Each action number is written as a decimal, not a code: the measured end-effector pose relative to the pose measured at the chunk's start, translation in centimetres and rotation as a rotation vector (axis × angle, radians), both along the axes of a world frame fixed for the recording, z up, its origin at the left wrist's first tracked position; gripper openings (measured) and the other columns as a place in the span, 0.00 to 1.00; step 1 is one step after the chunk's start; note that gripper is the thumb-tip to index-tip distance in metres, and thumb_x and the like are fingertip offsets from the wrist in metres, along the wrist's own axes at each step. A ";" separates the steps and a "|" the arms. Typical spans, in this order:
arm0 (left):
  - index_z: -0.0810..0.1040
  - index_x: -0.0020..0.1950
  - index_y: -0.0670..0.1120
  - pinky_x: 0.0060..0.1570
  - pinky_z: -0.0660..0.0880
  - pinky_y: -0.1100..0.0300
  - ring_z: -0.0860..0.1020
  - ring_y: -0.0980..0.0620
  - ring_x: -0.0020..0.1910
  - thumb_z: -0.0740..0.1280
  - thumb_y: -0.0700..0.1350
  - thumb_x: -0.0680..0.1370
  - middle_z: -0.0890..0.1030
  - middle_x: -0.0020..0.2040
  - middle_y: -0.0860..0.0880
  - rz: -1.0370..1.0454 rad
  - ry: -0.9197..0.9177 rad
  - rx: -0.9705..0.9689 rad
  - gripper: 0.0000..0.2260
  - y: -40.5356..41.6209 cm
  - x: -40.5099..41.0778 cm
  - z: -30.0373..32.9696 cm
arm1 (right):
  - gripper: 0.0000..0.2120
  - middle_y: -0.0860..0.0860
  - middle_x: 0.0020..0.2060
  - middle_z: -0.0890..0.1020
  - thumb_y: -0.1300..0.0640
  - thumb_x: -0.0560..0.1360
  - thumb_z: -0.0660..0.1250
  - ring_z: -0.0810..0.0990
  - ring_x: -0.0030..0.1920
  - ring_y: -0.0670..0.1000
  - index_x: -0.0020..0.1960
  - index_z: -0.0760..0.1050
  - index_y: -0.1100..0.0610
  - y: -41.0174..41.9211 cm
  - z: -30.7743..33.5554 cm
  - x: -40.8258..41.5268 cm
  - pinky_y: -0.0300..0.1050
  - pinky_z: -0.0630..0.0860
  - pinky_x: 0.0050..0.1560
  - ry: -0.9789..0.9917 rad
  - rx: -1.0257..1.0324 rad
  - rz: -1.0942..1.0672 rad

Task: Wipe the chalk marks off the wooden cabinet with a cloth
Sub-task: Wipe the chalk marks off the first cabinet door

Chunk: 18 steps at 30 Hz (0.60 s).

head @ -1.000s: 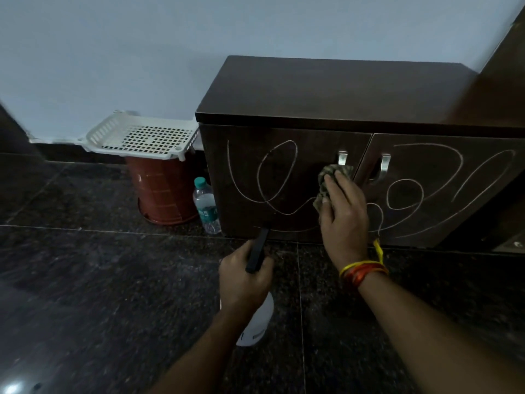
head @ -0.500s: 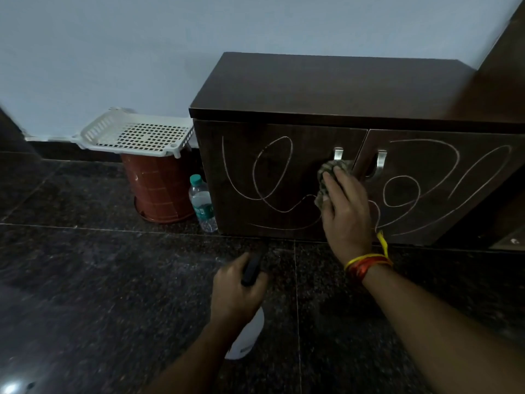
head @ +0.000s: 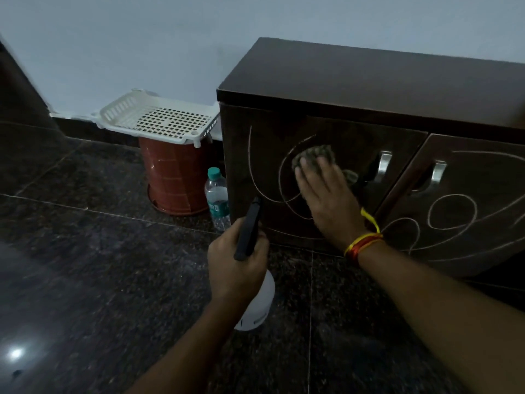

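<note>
This looks like a room in a home. A low wooden cabinet [head: 369, 89] stands against a plain wall [head: 142, 38] on a polished stone floor [head: 85, 265]. Beside it sit a plastic basket [head: 159, 120], a bucket [head: 173, 177] and a water bottle [head: 217, 200].

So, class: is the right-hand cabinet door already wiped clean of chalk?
No: white chalk loops still cover the right door.

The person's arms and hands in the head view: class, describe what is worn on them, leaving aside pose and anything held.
Both forearms are bare, with no sleeves in view and no gloves. The right hand has a band of red, orange and yellow threads tied round its wrist, with a loose yellow end sticking up. The left hand and its wrist show nothing worn. No rings or watch can be seen.
</note>
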State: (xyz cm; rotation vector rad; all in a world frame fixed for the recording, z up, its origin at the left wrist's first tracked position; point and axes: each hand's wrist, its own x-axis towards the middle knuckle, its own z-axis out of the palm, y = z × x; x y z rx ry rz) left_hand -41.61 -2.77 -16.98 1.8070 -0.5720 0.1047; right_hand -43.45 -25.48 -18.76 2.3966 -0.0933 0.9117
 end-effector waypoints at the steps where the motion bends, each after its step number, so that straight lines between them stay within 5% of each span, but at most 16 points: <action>1: 0.74 0.37 0.48 0.26 0.65 0.54 0.71 0.46 0.26 0.65 0.46 0.74 0.74 0.27 0.44 0.001 0.002 0.010 0.06 0.1 0.1 -0.3 | 0.23 0.58 0.72 0.66 0.63 0.79 0.52 0.63 0.72 0.62 0.74 0.60 0.61 0.2 -1.4 0.0 0.57 0.55 0.73 0.070 -0.035 0.023; 5: 0.76 0.39 0.44 0.27 0.66 0.51 0.72 0.44 0.27 0.65 0.45 0.74 0.75 0.29 0.42 0.029 0.028 0.001 0.07 0.7 0.5 -0.7 | 0.22 0.56 0.72 0.68 0.61 0.78 0.50 0.67 0.71 0.58 0.72 0.65 0.60 0.3 -3.0 -0.3 0.55 0.61 0.71 0.234 -0.113 0.061; 12: 0.76 0.39 0.47 0.25 0.64 0.57 0.72 0.47 0.26 0.65 0.45 0.73 0.75 0.27 0.46 0.030 0.023 -0.015 0.05 0.7 0.8 -0.5 | 0.23 0.56 0.72 0.65 0.62 0.81 0.53 0.61 0.72 0.60 0.75 0.56 0.62 -0.4 1.8 2.6 0.55 0.51 0.74 -0.085 -0.092 0.107; 18: 0.73 0.38 0.59 0.24 0.62 0.63 0.71 0.47 0.26 0.65 0.47 0.73 0.75 0.27 0.46 0.006 0.036 -0.034 0.07 0.4 0.5 -1.0 | 0.22 0.55 0.71 0.69 0.61 0.79 0.50 0.68 0.70 0.58 0.72 0.65 0.60 0.7 -1.9 1.7 0.54 0.59 0.72 0.162 -0.168 0.162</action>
